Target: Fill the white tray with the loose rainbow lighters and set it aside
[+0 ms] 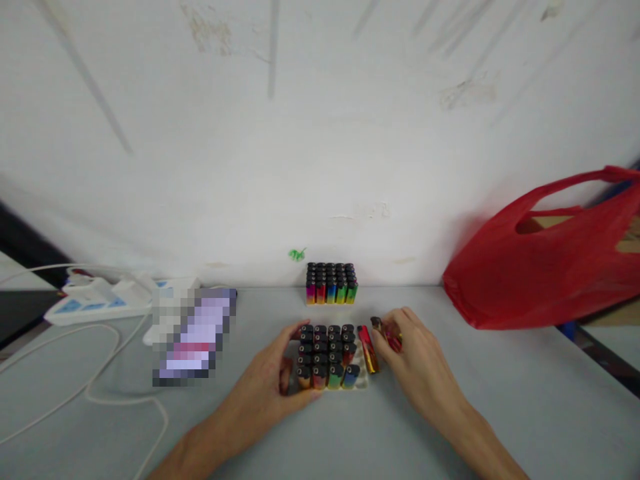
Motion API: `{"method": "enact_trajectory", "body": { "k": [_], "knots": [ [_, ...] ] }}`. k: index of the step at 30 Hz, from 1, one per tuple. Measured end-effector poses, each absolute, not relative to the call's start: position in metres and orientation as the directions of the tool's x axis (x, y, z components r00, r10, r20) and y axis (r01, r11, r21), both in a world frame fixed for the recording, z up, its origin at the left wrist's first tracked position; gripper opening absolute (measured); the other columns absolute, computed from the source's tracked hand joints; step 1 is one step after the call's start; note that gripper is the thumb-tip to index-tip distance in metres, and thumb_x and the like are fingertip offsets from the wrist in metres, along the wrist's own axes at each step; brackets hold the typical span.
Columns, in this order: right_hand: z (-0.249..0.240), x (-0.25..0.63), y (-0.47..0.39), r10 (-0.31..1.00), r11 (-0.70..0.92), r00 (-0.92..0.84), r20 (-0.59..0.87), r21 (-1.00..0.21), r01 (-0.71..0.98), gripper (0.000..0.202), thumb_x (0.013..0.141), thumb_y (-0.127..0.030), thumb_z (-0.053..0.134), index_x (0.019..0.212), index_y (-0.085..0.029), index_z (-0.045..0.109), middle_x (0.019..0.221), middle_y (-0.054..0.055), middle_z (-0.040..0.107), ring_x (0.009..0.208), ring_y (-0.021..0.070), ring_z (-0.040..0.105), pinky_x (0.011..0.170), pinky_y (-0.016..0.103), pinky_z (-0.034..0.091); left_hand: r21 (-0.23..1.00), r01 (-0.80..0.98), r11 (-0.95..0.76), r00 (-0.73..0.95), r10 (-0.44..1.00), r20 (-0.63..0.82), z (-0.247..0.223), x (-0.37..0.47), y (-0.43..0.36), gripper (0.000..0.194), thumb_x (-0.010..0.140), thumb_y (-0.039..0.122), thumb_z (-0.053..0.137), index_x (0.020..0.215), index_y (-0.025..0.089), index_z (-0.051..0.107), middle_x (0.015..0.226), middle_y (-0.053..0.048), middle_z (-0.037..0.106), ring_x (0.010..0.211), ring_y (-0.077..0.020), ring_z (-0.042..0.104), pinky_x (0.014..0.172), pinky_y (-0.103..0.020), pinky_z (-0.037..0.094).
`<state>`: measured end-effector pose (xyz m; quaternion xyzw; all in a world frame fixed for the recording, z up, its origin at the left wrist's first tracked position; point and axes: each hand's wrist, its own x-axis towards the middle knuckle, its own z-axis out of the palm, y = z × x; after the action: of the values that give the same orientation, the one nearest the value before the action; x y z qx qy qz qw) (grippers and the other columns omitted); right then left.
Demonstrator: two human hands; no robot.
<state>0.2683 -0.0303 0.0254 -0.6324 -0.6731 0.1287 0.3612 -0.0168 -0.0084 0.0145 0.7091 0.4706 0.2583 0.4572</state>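
My left hand is wrapped around the left side of a pale tray, thumb along its front edge. Rows of upright lighters with black tops and coloured bodies fill most of this tray; its right-hand column shows bare slots. Just right of the tray, a red and gold lighter lies at a slant. My right hand is closed beside it, with a black-topped lighter at the fingertips. Shiny red and gold shows under those fingers, partly hidden.
Against the wall stands a second block of lighters. A blurred-out phone leans at the left, near a white power strip with loose cables. At the right is a red bag on the grey table.
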Motion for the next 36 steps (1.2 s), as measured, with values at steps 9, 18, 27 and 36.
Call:
{"method": "enact_trajectory", "body": {
  "k": [9, 18, 27, 36],
  "knots": [
    [0.039, 0.252, -0.035, 0.998, 0.056, 0.007, 0.057, -0.996, 0.064, 0.036, 0.109, -0.058, 0.063, 0.1, -0.023, 0.059, 0.071, -0.006, 0.052, 0.059, 0.015, 0.047, 0.056, 0.028, 0.039, 0.889, 0.437, -0.139, 0.424, 0.903, -0.067, 0.017, -0.017, -0.009, 0.095, 0.085, 0.038, 0.089, 0.167, 0.019, 0.045, 0.085, -0.001, 0.077, 0.064, -0.0201, 0.066, 0.056, -0.025, 0.047],
    [0.042, 0.247, -0.031, 0.996, 0.064, 0.066, 0.056, -0.991, -0.116, 0.05, 0.104, -0.071, 0.068, 0.096, -0.022, 0.061, 0.069, -0.005, 0.054, 0.064, 0.0159, 0.049, 0.063, 0.029, 0.041, 0.894, 0.426, -0.14, 0.425, 0.903, -0.061, 0.015, -0.016, -0.009, 0.093, 0.087, 0.041, 0.089, 0.167, 0.021, 0.045, 0.082, 0.0, 0.075, 0.062, -0.0198, 0.064, 0.055, -0.025, 0.046],
    [0.036, 0.238, -0.031, 0.988, -0.137, -0.12, -0.1, -0.921, -0.364, 0.066, 0.098, -0.083, 0.062, 0.069, -0.024, 0.051, 0.057, -0.008, 0.035, 0.052, 0.0122, 0.026, 0.052, 0.029, 0.025, 0.896, 0.422, -0.135, 0.43, 0.9, -0.067, 0.012, -0.018, -0.008, 0.093, 0.087, 0.039, 0.089, 0.166, 0.02, 0.044, 0.085, -0.001, 0.076, 0.063, -0.02, 0.066, 0.056, -0.025, 0.047],
    [0.032, 0.24, -0.033, 0.958, -0.269, -0.226, -0.178, -0.833, -0.483, 0.06, 0.086, -0.068, 0.069, 0.06, -0.029, 0.032, 0.055, -0.011, 0.018, 0.05, 0.0103, 0.007, 0.046, 0.029, 0.008, 0.894, 0.431, -0.123, 0.413, 0.908, -0.074, 0.014, -0.016, -0.01, 0.094, 0.085, 0.039, 0.089, 0.166, 0.019, 0.045, 0.086, -0.002, 0.078, 0.065, -0.0218, 0.069, 0.056, -0.025, 0.049]
  ]
}}
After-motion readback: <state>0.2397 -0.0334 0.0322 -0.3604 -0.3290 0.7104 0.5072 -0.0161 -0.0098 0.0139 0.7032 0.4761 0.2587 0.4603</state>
